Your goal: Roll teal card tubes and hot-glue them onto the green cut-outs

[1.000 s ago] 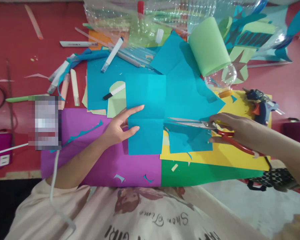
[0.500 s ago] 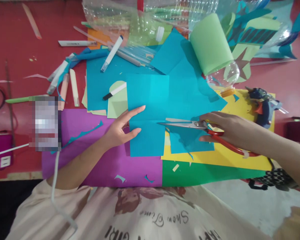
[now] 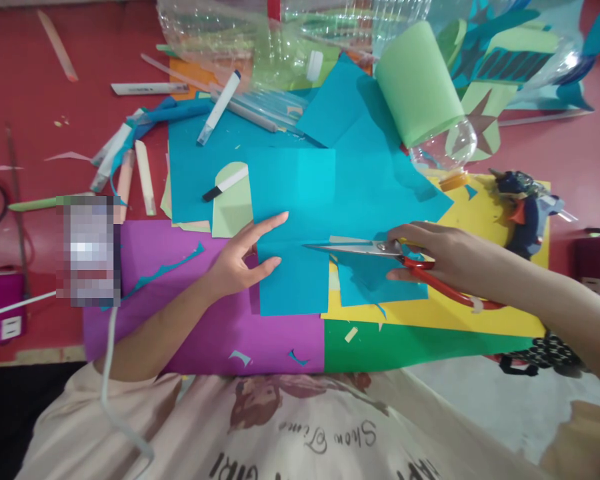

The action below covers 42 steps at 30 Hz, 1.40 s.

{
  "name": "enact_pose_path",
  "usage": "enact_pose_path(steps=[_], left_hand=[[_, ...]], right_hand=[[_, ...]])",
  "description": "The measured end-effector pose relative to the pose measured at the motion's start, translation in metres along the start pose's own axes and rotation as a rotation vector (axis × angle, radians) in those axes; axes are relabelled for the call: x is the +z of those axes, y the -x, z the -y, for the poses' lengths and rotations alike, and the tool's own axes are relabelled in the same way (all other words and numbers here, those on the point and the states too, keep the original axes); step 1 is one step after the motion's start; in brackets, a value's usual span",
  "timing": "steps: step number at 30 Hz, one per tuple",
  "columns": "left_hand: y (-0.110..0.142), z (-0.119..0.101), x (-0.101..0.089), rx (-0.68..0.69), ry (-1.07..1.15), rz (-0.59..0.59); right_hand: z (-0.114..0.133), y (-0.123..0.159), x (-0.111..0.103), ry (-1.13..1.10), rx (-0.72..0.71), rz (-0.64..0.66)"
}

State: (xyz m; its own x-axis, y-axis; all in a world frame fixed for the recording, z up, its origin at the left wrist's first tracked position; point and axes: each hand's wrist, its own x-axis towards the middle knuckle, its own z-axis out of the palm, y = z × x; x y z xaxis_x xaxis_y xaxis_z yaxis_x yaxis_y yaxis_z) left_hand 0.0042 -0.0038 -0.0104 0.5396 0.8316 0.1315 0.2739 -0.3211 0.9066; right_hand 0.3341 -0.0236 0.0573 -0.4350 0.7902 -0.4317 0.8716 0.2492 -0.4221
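A blue sheet of paper (image 3: 295, 193), with a crease or cut line across it, lies in the middle. At its left edge is my left hand (image 3: 243, 260), thumb and forefinger spread on top and the other fingers tucked at or under the edge, holding it. My right hand (image 3: 420, 250) grips red-handled scissors (image 3: 350, 248) from the right. The blades point left, slightly parted, their tips over the blue sheet along the crease. Below the scissors lies another blue piece (image 3: 380, 280).
Purple (image 3: 205, 333), green (image 3: 405, 343) and yellow (image 3: 485, 313) sheets lie underneath. Markers (image 3: 220, 107), a green paper-wrapped bottle (image 3: 420, 87) and clear plastic bottles (image 3: 210, 33) sit at the back. At right is a glue gun (image 3: 530, 220); at left, a phone (image 3: 93, 250) with a cable.
The scissors and my right hand have shifted slightly left, with the blade tips further across the blue sheet. My left hand keeps its place on the paper.
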Motion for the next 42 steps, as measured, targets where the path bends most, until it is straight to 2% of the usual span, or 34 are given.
enact_pose_path(steps=[10,23,33,42], left_hand=[[-0.0017,-0.0037,-0.0006,-0.041,-0.056,0.024],[-0.0012,-0.0081,-0.0013,-0.017,-0.069,0.024],[-0.0012,-0.0067,-0.0007,-0.078,-0.082,0.035],[-0.0023,-0.0080,-0.0013,-0.041,-0.056,0.040]], right_hand=[[0.0032,-0.0061,-0.0002,-0.012,-0.012,-0.001],[-0.0007,-0.0043,0.0017,-0.026,-0.018,0.000],[0.0026,-0.0052,-0.0013,-0.009,-0.017,0.015],[-0.0026,-0.0038,0.0025,-0.024,-0.043,-0.016]])
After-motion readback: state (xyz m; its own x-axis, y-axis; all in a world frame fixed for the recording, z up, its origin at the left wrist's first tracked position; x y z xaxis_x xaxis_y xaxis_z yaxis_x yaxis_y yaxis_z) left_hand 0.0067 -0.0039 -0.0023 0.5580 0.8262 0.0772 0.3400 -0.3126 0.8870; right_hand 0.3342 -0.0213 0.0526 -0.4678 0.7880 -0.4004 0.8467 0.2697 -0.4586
